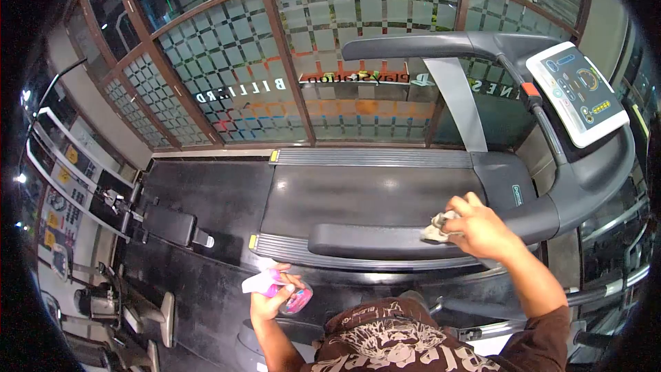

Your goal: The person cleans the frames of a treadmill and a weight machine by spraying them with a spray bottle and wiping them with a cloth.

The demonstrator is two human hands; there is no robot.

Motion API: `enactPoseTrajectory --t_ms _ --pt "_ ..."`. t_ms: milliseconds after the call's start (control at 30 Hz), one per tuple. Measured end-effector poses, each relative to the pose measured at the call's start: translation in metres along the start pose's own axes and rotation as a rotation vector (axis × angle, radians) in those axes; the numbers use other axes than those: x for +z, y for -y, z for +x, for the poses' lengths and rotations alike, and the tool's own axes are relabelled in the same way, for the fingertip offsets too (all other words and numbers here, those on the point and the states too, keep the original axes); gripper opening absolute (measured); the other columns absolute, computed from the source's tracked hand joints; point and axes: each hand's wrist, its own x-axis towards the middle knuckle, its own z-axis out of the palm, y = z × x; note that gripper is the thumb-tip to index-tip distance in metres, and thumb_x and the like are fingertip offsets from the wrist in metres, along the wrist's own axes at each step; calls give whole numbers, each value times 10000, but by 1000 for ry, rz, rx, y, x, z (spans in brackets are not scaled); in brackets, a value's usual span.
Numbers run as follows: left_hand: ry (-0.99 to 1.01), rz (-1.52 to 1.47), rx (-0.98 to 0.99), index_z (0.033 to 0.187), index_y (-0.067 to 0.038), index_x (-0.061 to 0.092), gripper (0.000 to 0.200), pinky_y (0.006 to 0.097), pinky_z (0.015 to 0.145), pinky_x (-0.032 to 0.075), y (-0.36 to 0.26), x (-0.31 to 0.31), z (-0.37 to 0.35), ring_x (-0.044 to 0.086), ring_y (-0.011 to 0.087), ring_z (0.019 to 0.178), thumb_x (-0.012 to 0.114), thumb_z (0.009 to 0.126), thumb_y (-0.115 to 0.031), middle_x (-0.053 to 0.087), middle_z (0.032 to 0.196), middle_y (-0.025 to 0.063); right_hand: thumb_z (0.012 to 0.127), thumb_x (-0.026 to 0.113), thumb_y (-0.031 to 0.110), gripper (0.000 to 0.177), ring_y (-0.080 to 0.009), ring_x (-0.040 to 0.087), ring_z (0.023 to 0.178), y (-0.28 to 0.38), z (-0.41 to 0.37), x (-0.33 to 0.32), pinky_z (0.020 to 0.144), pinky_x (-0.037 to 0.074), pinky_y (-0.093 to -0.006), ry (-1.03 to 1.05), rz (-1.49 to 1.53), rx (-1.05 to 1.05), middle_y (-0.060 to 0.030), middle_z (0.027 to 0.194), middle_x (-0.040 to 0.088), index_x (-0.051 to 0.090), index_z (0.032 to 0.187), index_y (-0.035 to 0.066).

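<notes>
**A:** What is the right hand point(478, 229) doing?

**B:** It is clenching a crumpled whitish cloth point(434, 229) and pressing it against the dark grey padded handrail point(365, 240) of the black treadmill point(365, 196), near the end where the rail is meeting the upright.

**A:** And the left hand point(272, 303)?

**B:** It is grasping a pink plastic spray bottle point(299, 297) with a white nozzle. It is holding the bottle low, just in front of the person's patterned brown shirt point(392, 341) and well apart from the cloth. The nozzle is pointing toward the left of the view.

**A:** What is lying around them?

**B:** The treadmill's white control console point(577, 93) is sitting up at the right, above the right hand. Beyond the belt, a wall of brown-framed glass panels with a frosted checker pattern point(227, 76) is running across the view. A black padded bench point(172, 226) is standing on the dark floor to the left, well apart from both hands.
</notes>
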Motion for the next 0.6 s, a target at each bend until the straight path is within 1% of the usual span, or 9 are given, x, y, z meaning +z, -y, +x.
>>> enactPoseTrajectory --t_ms 133,200,233,267,333,367,467,500,600 --pt "-6 3 10 1250 88 499 456 519 958 482 -4 -3 -6 695 293 851 693 855 -30 617 730 72 726 745 178 153 -288 552 913 40 41 51 719 556 -414 -230 17 -43 -39 996 569 715 874 198" --pt "3 -5 29 1250 88 497 455 515 952 483 -2 -3 -6 694 294 847 692 856 -29 618 735 72 779 698 188 90 -277 555 915 69 73 72 725 538 -424 -263 19 -55 -39 983 567 708 868 194" --pt "-1 -13 35 1245 87 502 448 506 941 488 -3 0 -5 695 296 852 695 857 -25 617 738 70 804 671 187 70 -270 556 913 83 90 83 722 525 -426 -324 21 -103 -38 978 567 706 864 190" --pt "9 9 48 1262 58 505 459 527 944 486 -4 2 -3 693 311 846 694 855 -39 614 721 76 828 644 187 68 -263 557 911 95 106 93 720 513 -429 -385 25 -151 -37 973 567 703 861 186" --pt "27 53 73 1296 -1 511 484 568 950 482 -5 5 -1 690 341 834 692 852 -67 606 688 87 831 618 192 86 -251 555 904 115 133 105 698 491 -415 -430 76 -237 -33 958 564 699 848 168" --pt "22 53 84 1297 1 508 490 570 966 469 -6 9 -1 687 343 833 695 850 -72 603 686 87 822 618 198 91 -246 554 903 123 143 112 695 489 -410 -446 81 -281 -31 953 562 700 843 164" --pt "16 -50 105 1230 84 517 428 495 932 494 -15 21 2 702 299 857 697 853 -7 624 744 74 800 617 218 112 -232 551 900 132 152 120 688 481 -397 -483 48 -404 -23 939 555 705 832 158" --pt "24 37 97 1298 10 503 497 573 988 451 -13 20 2 685 342 834 695 847 -73 598 682 87 795 615 225 121 -228 550 900 132 151 118 687 479 -394 -494 9 -443 -21 936 552 709 831 159" --pt "19 21 103 1296 14 501 495 573 984 454 -12 26 2 685 344 833 687 843 -60 598 683 86 788 612 242 149 -225 554 962 121 139 109 733 494 -383 -434 -41 -560 -12 1000 568 730 840 165"
